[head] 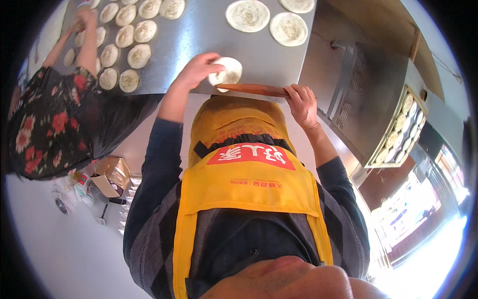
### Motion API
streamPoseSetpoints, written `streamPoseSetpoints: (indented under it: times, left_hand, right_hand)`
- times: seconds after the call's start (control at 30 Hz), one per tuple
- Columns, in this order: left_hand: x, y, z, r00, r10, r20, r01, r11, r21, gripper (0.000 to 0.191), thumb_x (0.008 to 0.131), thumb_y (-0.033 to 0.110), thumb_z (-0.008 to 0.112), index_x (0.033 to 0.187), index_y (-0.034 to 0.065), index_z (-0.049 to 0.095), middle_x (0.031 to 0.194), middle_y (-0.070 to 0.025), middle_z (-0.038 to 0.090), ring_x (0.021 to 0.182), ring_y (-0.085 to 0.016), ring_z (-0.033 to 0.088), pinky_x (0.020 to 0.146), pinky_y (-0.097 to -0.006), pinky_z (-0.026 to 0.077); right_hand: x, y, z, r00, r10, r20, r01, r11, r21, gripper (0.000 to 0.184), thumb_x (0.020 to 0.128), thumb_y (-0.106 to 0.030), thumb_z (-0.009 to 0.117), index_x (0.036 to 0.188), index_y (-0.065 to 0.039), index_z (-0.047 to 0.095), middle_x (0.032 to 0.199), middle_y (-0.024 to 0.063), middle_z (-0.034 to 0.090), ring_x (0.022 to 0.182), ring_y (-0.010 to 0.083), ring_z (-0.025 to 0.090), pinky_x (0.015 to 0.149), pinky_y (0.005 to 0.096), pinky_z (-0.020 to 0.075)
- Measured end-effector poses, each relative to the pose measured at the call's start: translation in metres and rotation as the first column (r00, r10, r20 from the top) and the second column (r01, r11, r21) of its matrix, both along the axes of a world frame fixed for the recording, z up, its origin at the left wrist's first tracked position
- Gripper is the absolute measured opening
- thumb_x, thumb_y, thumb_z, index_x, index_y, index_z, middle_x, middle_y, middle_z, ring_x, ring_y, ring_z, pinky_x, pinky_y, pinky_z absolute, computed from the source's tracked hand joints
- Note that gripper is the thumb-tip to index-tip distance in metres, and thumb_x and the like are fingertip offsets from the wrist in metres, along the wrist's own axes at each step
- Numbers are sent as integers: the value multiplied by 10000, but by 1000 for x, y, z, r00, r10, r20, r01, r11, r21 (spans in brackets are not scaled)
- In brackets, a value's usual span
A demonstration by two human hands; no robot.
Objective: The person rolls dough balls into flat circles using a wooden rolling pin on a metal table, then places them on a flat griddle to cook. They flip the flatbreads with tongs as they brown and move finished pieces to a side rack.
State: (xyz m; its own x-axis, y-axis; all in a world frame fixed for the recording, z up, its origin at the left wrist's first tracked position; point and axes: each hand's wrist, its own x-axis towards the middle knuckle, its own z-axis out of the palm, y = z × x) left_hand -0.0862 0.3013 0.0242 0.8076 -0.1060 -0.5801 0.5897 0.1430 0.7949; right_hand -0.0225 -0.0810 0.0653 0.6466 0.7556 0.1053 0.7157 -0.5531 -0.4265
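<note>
My right hand (302, 106) grips one end of a tapered wooden rolling pin (257, 90), which lies sideways along the front edge of the metal worktop (194, 48). Its pointed far end overlaps the near rim of a small dough round (232, 71). With its thumb and fingers, my left hand (199, 71) holds the left rim of that round. Brownish specks mark the middle of the dough. Farther back on the right lie wider flattened rounds (248, 15), (288, 29) with similar specks.
Several smaller dough rounds (139, 56) cover the worktop's left part. A co-worker in a flowered top (52, 127) reaches over them with both hands (84, 18). At right stands a metal cabinet (358, 89), with a tray (397, 129) of rounds beside it. Bags (112, 172) lie at lower left.
</note>
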Motion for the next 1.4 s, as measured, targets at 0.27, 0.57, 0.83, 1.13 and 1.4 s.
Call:
streamPoseSetpoints:
  times: [0.27, 0.57, 0.83, 1.13, 1.4]
  left_hand:
    - [-55, 15, -3, 964, 92, 250, -261, 500, 826, 382, 977, 205, 740, 1278, -16, 663, 1102, -177, 709, 913, -299, 706, 844, -398, 573]
    - [-61, 4, 9, 816, -123, 564, -527, 240, 815, 295, 992, 125, 675, 1249, -19, 655, 1173, -197, 697, 1074, -371, 679, 923, -441, 556]
    - [-79, -5, -50, 936, -283, 211, -198, 76, 977, 606, 1010, 391, 622, 1508, 62, 514, 1572, -200, 467, 1516, -398, 357, 1193, -702, 227]
    - [-23, 26, -65, 883, -305, 358, -350, 82, 933, 570, 980, 372, 660, 1448, 62, 559, 1530, -200, 515, 1451, -388, 429, 1144, -636, 324]
    - [19, 41, -68, 918, -255, 303, -304, 35, 952, 524, 982, 289, 642, 1432, 33, 561, 1517, -226, 508, 1424, -460, 430, 1147, -593, 377]
  right_hand:
    - [11, 48, 21, 972, 204, 112, -206, 978, 7, 472, 808, -63, 707, 1276, -88, 660, 1215, 75, 657, 1096, 267, 653, 918, 410, 528]
    - [1, 101, -37, 981, 192, -21, -192, 981, 12, 429, 878, -120, 651, 1305, -85, 642, 1272, 87, 650, 1101, 300, 631, 918, 440, 503]
    - [-7, 147, -84, 996, 68, 61, -72, 996, 58, 537, 882, -261, 762, 1369, -98, 605, 1325, 96, 635, 1181, 319, 598, 985, 450, 506]
    - [40, 175, -106, 990, -51, 132, 52, 999, -2, 554, 921, -325, 732, 1409, -108, 587, 1451, 97, 602, 1238, 314, 581, 1032, 477, 457]
    - [53, 177, -97, 990, 86, 108, -79, 995, -61, 599, 895, -348, 760, 1431, -145, 585, 1374, 55, 623, 1207, 267, 605, 999, 455, 471]
